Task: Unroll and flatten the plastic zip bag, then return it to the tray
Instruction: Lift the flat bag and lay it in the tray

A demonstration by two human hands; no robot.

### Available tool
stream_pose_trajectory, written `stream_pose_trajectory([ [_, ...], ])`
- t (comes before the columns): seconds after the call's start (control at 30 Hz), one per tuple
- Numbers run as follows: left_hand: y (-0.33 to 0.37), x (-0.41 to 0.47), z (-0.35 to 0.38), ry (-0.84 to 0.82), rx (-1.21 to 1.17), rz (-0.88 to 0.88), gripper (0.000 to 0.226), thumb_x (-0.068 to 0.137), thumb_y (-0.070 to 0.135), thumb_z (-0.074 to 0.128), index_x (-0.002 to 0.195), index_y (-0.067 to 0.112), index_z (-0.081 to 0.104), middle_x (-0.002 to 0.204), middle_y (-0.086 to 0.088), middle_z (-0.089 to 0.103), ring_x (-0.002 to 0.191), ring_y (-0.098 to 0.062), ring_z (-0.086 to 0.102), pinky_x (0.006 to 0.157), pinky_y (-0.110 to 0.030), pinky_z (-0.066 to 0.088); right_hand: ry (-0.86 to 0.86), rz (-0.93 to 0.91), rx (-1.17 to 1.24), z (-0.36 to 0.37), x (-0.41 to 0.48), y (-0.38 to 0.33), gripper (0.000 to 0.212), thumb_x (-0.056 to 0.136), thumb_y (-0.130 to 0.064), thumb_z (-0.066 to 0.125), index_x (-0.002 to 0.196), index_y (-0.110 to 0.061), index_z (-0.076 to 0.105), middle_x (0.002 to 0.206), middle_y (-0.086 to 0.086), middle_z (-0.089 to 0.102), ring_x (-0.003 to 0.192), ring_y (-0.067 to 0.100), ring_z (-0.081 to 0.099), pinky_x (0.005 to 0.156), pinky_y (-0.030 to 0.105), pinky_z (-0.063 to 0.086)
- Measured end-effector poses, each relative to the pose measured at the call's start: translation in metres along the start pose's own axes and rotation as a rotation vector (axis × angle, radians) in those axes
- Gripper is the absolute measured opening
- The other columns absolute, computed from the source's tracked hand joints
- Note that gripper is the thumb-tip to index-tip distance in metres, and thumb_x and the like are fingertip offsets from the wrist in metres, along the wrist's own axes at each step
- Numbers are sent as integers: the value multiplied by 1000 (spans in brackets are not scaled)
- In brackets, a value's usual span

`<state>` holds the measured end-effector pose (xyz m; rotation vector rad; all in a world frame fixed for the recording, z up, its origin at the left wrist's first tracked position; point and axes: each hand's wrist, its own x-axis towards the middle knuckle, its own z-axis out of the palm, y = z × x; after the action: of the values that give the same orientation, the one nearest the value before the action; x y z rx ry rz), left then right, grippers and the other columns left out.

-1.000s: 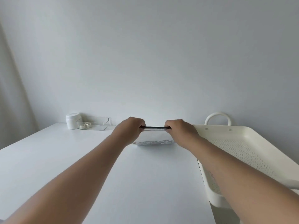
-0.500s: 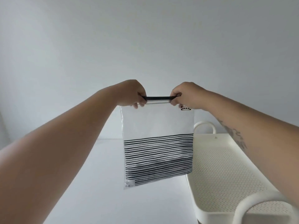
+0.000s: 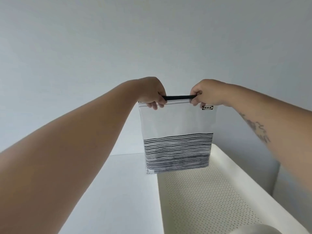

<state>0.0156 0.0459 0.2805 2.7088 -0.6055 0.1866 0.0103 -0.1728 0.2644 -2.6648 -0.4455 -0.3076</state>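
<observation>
The plastic zip bag hangs unrolled and flat in the air, clear at the top with black stripes across its lower half and a black zip strip along the top edge. My left hand grips the top left corner and my right hand grips the top right corner. The bag's lower edge hovers over the far left part of the white perforated tray, which fills the lower right of the view.
A white table lies to the left of the tray, its far edge against a plain grey wall. One rounded tray handle shows at the bottom right corner.
Both hands lifted the bag off the table so it fell open to full length, then carried it rightward until it hangs over the tray's far end.
</observation>
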Motion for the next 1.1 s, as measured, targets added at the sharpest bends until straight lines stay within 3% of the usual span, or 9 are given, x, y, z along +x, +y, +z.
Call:
stream_pose_trajectory([
  [0.17,12,51,39,-6,25,4,14,88,14,61,94,10,72,93,-6,76,87,-24,72,83,-35,56,64,88,-10,9,20,53,10,84,-8,64,82,-16,69,83,4,66,72,23,62,53,25,39],
  [0.23,15,65,57,17,43,-5,15,87,12,59,94,9,72,92,-11,75,88,-24,71,76,-32,54,105,102,-29,20,27,73,10,84,-9,64,80,-17,67,81,4,62,71,23,58,53,26,41],
  [0.33,18,77,78,88,80,-4,17,87,10,57,94,10,72,88,-11,72,85,-25,69,60,-25,45,192,95,-37,39,33,98,10,89,-12,60,82,-17,64,90,7,62,79,28,59,70,37,49],
  [0.47,17,81,99,176,99,13,16,90,12,56,96,15,71,81,-2,61,75,-26,62,63,-31,47,283,71,0,63,30,121,14,91,-14,53,81,-22,60,78,0,57,74,28,55,66,37,46],
  [0.53,14,75,111,158,99,22,14,91,15,56,93,18,69,77,3,58,70,-22,58,60,-28,45,249,60,-8,73,23,128,15,91,-15,52,81,-24,58,75,-4,55,72,27,53,65,37,46],
  [0.67,10,50,143,119,141,59,14,93,20,54,94,21,68,86,0,61,79,-23,59,65,-32,49,129,56,-18,91,-4,136,16,91,-15,51,82,-27,57,80,-3,60,73,24,55,70,39,49],
  [0.87,7,-3,197,42,94,49,14,93,26,53,91,27,67,81,4,62,73,-20,58,65,-32,48,-33,45,-65,122,-62,145,17,93,-20,46,89,-33,56,74,-11,57,59,11,50,53,28,38],
  [0.97,6,-29,223,31,166,94,14,93,33,54,93,33,68,79,13,64,79,-13,58,78,-37,49,-111,41,-130,141,-92,151,27,95,-27,44,109,-42,61,91,-13,64,76,12,61,69,34,52],
  [1.1,10,-62,258,-170,25,43,19,94,30,54,105,22,68,99,2,69,89,-20,61,83,-38,52,-246,10,-181,167,-126,162,32,93,-30,44,113,-52,55,93,-13,68,80,12,64,76,36,55],
])
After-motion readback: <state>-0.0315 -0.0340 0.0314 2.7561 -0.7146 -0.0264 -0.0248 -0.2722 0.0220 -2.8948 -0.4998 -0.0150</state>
